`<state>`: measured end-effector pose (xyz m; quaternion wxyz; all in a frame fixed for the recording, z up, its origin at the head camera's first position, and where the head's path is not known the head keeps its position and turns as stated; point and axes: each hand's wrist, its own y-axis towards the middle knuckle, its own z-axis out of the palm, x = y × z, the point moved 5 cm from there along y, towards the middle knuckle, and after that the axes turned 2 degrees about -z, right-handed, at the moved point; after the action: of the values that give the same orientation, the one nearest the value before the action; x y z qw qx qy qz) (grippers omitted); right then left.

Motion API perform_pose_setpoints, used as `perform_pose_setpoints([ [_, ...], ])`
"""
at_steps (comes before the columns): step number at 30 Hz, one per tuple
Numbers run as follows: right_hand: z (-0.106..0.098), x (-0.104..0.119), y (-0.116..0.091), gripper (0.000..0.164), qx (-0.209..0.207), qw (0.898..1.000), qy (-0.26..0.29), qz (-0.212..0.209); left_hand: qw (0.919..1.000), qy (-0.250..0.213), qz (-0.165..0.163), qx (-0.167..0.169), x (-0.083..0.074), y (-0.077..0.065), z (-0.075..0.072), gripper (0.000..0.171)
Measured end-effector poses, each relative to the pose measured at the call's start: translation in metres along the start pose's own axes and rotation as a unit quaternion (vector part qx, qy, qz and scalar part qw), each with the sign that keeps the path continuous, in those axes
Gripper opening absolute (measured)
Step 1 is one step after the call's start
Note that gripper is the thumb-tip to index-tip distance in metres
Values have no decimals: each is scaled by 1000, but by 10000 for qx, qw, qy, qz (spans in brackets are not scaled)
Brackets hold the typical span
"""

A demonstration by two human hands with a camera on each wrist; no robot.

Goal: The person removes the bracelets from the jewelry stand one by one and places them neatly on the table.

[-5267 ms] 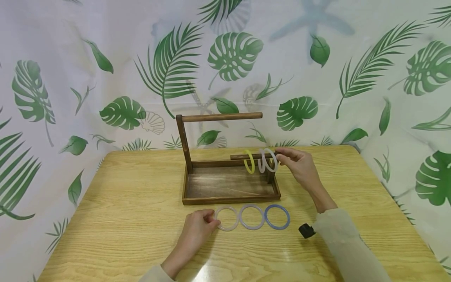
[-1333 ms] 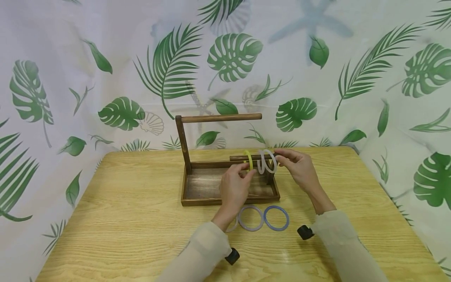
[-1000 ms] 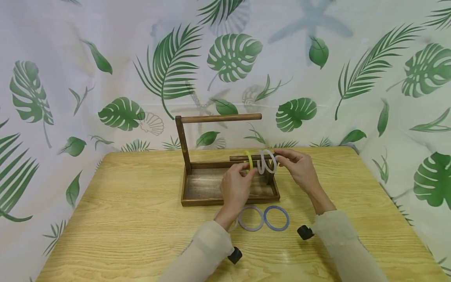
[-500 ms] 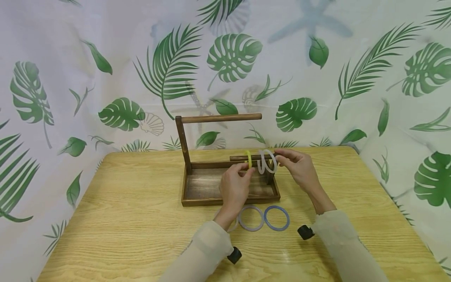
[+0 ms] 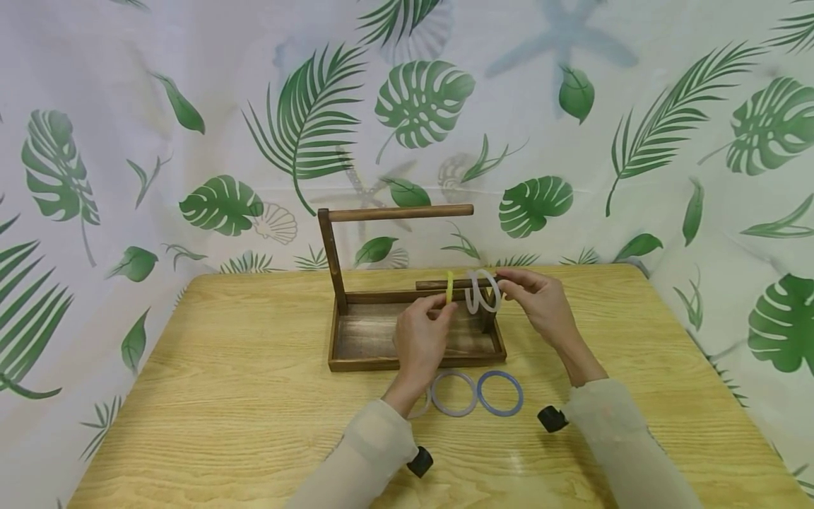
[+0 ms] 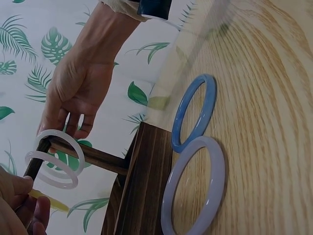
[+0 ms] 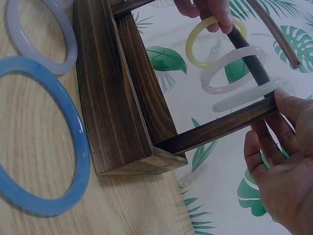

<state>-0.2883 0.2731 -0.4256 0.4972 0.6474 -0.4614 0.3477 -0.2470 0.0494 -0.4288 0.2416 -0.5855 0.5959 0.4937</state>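
Note:
A dark wooden bangle rack [image 5: 416, 364] stands on the table, with a low dowel [image 5: 427, 285] holding three bangles. My left hand [image 5: 422, 336] pinches the yellow bangle [image 7: 192, 46] at its lower edge in the head view; it hangs round the dowel, edge-on. To its right on the dowel hang a pale pink bangle [image 7: 211, 77] and a whitish bangle [image 7: 234, 100]. My right hand [image 5: 540, 297] grips the rack's right corner, where dowel meets post [image 7: 215, 128], thumb in front and close by the whitish bangle.
On the table before the rack lie a blue bangle [image 5: 500, 414], a lavender bangle [image 5: 453, 414] and a clear bangle [image 5: 425, 406], partly hidden by my left wrist. A higher dowel [image 5: 400, 213] on a left post overhangs the tray. Leaf-patterned cloth [image 5: 445, 162] hangs behind.
My left hand has left the clear bangle on the table for the yellow one on the dowel, which has since turned edge-on and shifted slightly left. My right hand stays put.

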Motion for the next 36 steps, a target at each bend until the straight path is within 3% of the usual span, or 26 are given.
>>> perform_pose_setpoints([
  [14, -1, 3, 0, 34, -17, 9999, -126, -37, 9997, -247, 75, -21, 5, 3, -4, 19],
  [36, 0, 2, -1, 35, 27, 10000, -55, -22, 9998, -190, 12, 54, 13, 3, -9, 21],
])
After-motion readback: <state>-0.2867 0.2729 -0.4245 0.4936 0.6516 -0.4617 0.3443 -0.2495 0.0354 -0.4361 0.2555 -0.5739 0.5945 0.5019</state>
